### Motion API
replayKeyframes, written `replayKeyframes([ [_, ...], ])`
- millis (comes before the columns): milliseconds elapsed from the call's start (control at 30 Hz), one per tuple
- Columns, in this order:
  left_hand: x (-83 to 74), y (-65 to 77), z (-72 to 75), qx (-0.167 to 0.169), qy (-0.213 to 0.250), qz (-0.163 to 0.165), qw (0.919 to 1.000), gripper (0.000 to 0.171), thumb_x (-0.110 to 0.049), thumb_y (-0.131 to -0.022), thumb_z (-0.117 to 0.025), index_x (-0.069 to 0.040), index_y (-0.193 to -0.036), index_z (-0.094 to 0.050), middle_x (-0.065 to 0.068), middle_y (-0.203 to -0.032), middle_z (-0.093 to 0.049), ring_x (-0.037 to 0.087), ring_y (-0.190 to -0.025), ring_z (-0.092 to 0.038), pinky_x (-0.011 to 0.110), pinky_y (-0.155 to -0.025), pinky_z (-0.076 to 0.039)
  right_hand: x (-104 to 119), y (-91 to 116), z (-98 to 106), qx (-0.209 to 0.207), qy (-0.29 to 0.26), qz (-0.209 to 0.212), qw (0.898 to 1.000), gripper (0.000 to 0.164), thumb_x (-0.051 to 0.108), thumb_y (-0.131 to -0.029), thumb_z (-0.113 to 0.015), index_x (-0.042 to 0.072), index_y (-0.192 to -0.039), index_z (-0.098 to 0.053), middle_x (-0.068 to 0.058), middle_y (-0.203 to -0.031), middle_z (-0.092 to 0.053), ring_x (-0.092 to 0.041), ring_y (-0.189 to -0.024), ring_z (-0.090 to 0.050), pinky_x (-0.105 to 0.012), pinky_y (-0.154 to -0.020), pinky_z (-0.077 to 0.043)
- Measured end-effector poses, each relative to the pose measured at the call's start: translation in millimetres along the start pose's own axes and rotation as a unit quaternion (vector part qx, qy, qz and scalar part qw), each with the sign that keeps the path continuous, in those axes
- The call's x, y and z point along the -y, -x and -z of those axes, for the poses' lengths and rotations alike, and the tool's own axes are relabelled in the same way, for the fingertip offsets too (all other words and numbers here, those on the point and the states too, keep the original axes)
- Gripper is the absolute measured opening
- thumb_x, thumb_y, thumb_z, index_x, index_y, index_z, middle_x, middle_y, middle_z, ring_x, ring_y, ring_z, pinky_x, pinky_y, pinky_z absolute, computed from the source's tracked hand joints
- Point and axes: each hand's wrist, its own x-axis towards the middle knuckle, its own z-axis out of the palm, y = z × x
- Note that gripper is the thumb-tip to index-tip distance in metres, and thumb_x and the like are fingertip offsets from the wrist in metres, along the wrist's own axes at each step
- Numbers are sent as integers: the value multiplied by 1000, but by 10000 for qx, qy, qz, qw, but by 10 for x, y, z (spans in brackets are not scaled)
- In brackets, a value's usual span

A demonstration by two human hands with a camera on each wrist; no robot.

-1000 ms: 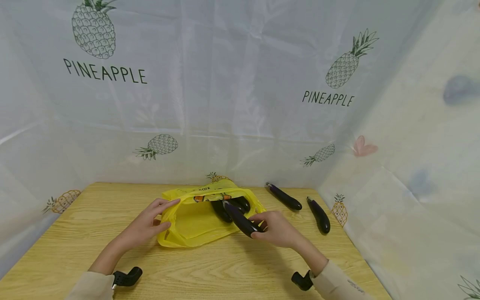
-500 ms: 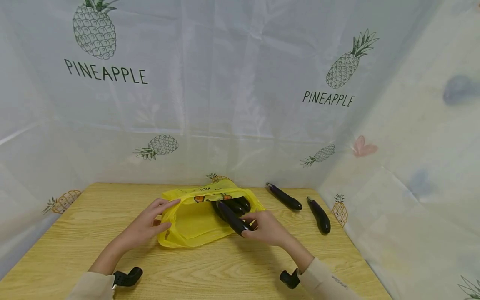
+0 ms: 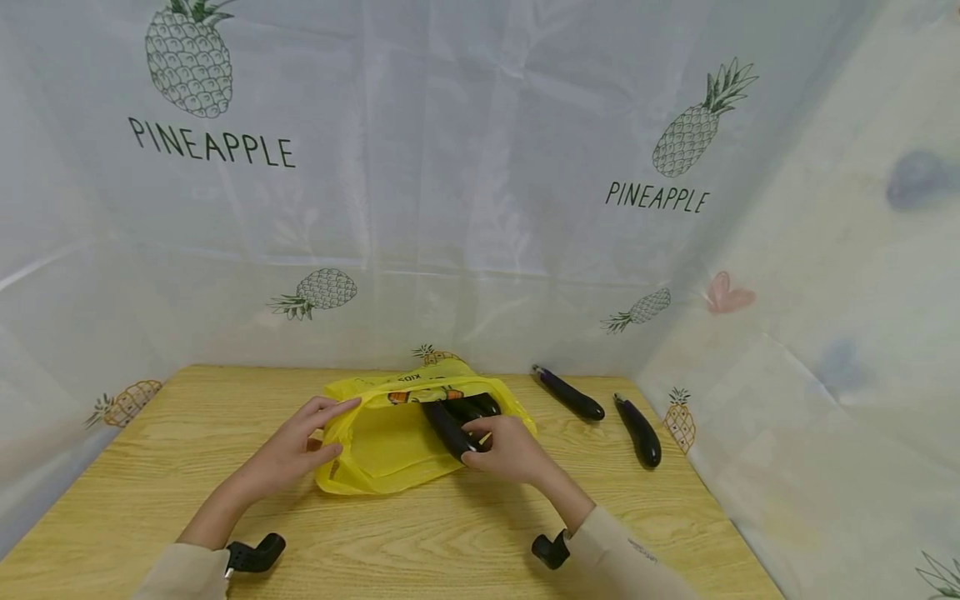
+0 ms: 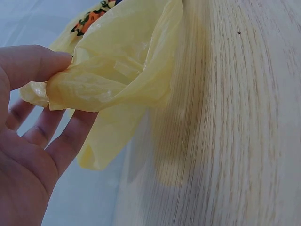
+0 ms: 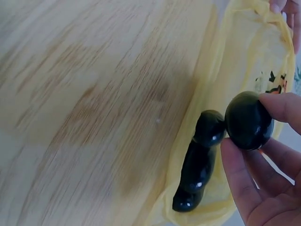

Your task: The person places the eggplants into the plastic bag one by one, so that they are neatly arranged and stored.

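Observation:
A yellow plastic bag (image 3: 390,450) lies on its side on the table, mouth toward me. My left hand (image 3: 296,446) pinches the left edge of its mouth, thumb on one side and fingers on the other, as the left wrist view shows. My right hand (image 3: 512,450) grips a dark eggplant (image 3: 448,432) by its rounded end, the far end inside the bag's mouth. Several other eggplants (image 5: 197,165) lie in the bag, beside the held one. Their far ends are hidden under the bag's upper side.
Two more eggplants lie on the wooden table (image 3: 375,542) right of the bag: one near the back edge (image 3: 570,394), another farther right (image 3: 639,431). Behind the table hangs a pale curtain (image 3: 465,208) printed with pineapples; it also runs along both sides.
My right hand has moved left and slightly away from me, bringing the gripped eggplant deeper into the bag. My left hand and the two loose eggplants have stayed put.

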Motion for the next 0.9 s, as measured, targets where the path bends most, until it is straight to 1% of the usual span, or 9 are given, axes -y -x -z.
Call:
replayKeyframes([
  [267,-7,-3,0,-1,0,22,10000,70,2,-99,-71,-12,-163,-45,5,-128,-51,12,-101,-50,29,-78,-53,20,-142,-133,-242,59,-244,9994,43,25,-94,-82,8,-132,-75,-11,-119,-77,-9,-82,-68,-29,-72,-56],
  [433,-14,-3,1,11,66,79,9999,70,2,-99,-71,-12,-163,-45,6,-127,-50,13,-101,-49,30,-76,-53,26,-202,-201,-402,51,-403,9984,44,26,-93,-83,8,-132,-76,-10,-121,-77,-11,-86,-69,-30,-74,-55],
  [600,-16,-5,0,21,133,93,9999,70,3,-99,-71,-12,-163,-45,7,-126,-50,14,-101,-49,30,-74,-51,29,-254,-259,-503,-2,-449,9977,42,24,-92,-83,7,-130,-76,-9,-118,-78,-10,-83,-65,-30,-72,-53],
  [733,-13,-4,0,19,168,87,9998,70,3,-99,-71,-12,-163,-45,7,-127,-50,14,-100,-49,30,-72,-51,30,-293,-306,-533,-75,-464,9975,41,23,-92,-83,8,-130,-77,-7,-113,-78,-5,-70,-57,-27,-67,-49],
  [800,-12,-3,0,14,146,69,9999,71,3,-99,-71,-12,-163,-45,7,-127,-50,14,-100,-49,30,-72,-51,32,-316,-331,-525,-123,-439,9976,41,22,-93,-82,7,-130,-76,-7,-102,-79,-5,-59,-49,-26,-61,-45],
  [900,-13,-2,0,10,130,57,9999,71,3,-99,-71,-12,-163,-45,7,-126,-50,14,-99,-49,30,-72,-51,37,-355,-372,-557,-178,-412,9974,40,21,-93,-82,7,-130,-76,-5,-93,-80,-5,-49,-41,-24,-57,-42],
])
